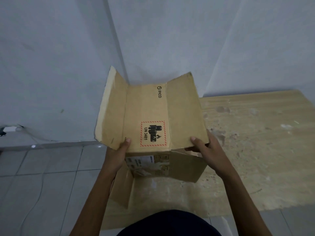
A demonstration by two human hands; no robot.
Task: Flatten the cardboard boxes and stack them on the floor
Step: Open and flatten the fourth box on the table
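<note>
I hold a brown cardboard box (150, 109) up in front of me, above the wooden table (255, 150). Its top panel carries a red-framed "UN 3481" battery label and a "PICO" logo, and its two side flaps stand open and angled upward. My left hand (119, 154) grips the near left edge with the thumb on top. My right hand (206, 147) grips the near right flap edge, thumb on top and fingers underneath. Below the hands the box's front face shows a white shipping label, and a lower flap hangs down to the left.
The table stands in a corner against white walls (68, 57). A tiled floor (42, 176) lies to the left, with a white cable (39, 193) trailing from a plug (10, 129) at the wall base. The tabletop is stained and worn.
</note>
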